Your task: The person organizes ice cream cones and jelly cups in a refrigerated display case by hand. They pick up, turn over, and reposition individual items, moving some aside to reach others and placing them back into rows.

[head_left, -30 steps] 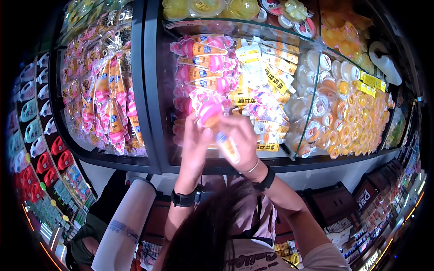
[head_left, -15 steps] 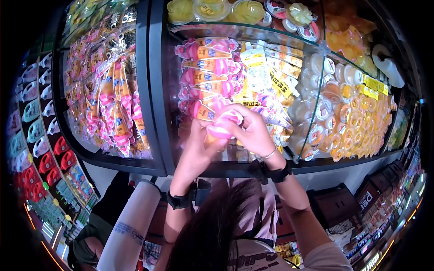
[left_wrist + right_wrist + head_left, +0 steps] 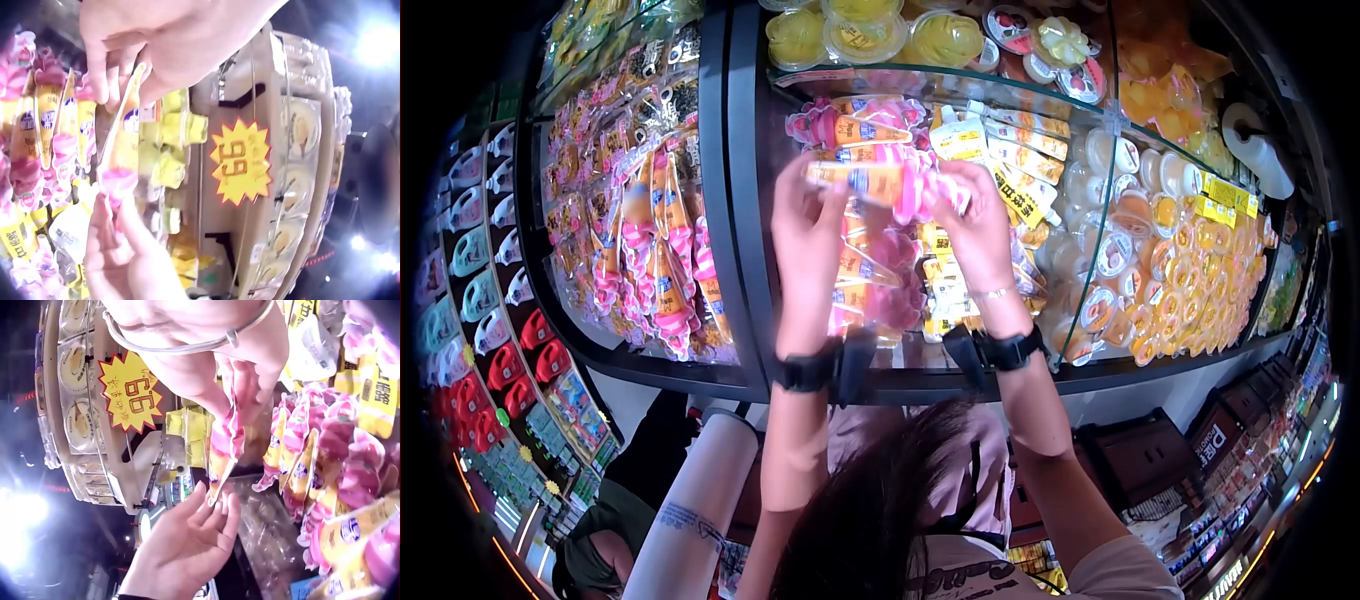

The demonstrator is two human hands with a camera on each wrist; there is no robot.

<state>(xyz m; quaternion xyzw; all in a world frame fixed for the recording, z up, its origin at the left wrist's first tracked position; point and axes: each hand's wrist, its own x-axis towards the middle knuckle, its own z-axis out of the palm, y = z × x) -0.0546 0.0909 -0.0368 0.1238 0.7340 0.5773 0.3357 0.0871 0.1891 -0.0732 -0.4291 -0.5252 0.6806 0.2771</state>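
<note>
An ice-cream-cone-shaped packet (image 3: 872, 183), pink at the top and orange below, lies sideways between both hands in the head view. The left hand (image 3: 805, 225) pinches its narrow tip; in the left wrist view the packet (image 3: 125, 140) hangs below the left hand (image 3: 169, 44). At the pink end, the right hand (image 3: 982, 235) grips with thumb and fingers, and the right wrist view has that hand (image 3: 206, 356) above the packet (image 3: 224, 440). Under the hands lies a row of similar cone packets (image 3: 862, 128).
White and yellow pouches (image 3: 1025, 160) lie right of the cone packets, then round jelly cups (image 3: 1170, 270). Glass dividers and a black bin edge (image 3: 745, 200) frame the compartments. More cone packets (image 3: 662, 285) fill the left bin. A yellow 9.9 price sign (image 3: 131, 392) stands behind.
Both hands have moved forward over the bin and farther apart. The packet has turned from a slanted, partly covered position to lying sideways between them, its pink end on the right.
</note>
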